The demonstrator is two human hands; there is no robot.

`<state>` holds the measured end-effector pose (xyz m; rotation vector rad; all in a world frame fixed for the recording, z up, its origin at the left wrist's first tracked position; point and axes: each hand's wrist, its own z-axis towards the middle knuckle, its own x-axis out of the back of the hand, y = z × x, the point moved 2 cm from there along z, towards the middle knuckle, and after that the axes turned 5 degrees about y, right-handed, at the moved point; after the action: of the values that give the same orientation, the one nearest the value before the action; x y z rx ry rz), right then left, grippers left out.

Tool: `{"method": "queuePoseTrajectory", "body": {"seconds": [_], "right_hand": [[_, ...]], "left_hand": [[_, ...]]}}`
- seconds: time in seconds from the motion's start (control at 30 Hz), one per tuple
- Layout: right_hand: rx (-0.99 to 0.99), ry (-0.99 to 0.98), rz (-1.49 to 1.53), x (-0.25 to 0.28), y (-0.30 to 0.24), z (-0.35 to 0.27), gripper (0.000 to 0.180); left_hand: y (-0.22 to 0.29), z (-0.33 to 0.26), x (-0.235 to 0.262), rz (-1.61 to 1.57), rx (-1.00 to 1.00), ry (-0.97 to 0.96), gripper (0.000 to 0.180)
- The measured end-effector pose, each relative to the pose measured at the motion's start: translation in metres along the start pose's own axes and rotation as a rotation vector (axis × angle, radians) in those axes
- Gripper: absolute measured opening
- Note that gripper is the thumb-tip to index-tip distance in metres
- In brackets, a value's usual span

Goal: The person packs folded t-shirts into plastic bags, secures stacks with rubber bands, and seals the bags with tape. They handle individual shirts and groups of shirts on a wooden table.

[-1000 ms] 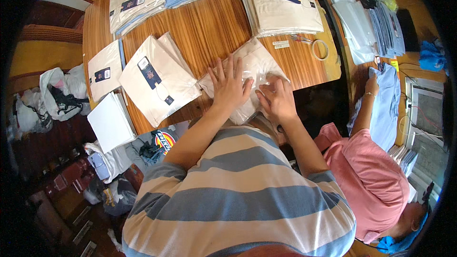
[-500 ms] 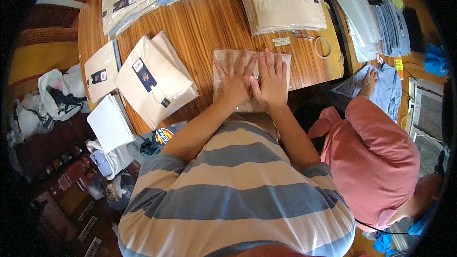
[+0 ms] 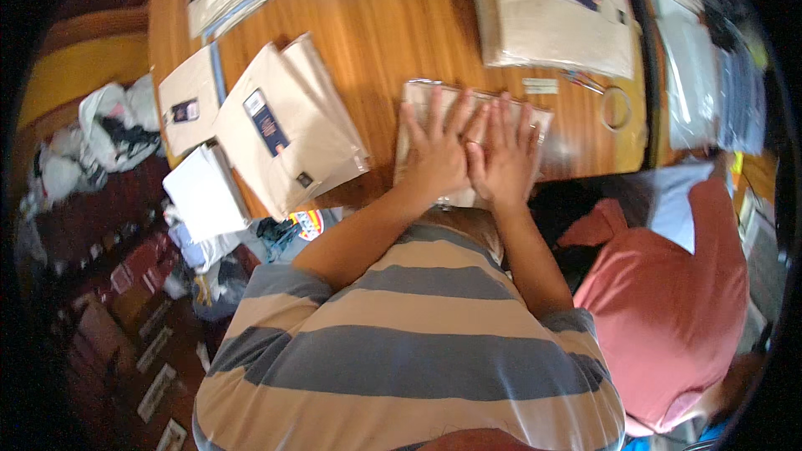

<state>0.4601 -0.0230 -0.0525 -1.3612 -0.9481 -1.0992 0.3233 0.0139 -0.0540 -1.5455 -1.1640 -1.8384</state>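
Note:
A flat, beige folded garment in a clear plastic bag lies at the near edge of the wooden table, in front of my body. My left hand rests flat on it with the fingers spread. Beside it my right hand also presses flat on the bag, fingers stretched out. The two hands meet at the middle, and much of the bag is hidden under them. Neither hand grips anything.
Bagged beige garments with dark tags lie to the left, next to white sheets. Another bagged stack stands far right. Near it are a small label strip and a pale ring. A person in red leans close on my right.
The whole view has shifted, and the table things now sit farther right in it. My hands stay flat on the bag. The person on the right has moved, and their hand no longer shows.

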Motion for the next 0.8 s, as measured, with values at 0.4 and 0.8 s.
{"method": "queuePoseTrajectory", "body": {"seconds": [0.4,0.8], "right_hand": [[0.017,0.043,0.045,-0.007,0.001,-0.004,0.079],[0.036,0.077,0.216,-0.009,0.015,-0.01,0.073]], "left_hand": [[-0.002,-0.005,-0.009,-0.071,-0.012,0.049,0.078],[-0.01,-0.005,-0.001,-0.148,-0.042,0.204,0.076]]}}
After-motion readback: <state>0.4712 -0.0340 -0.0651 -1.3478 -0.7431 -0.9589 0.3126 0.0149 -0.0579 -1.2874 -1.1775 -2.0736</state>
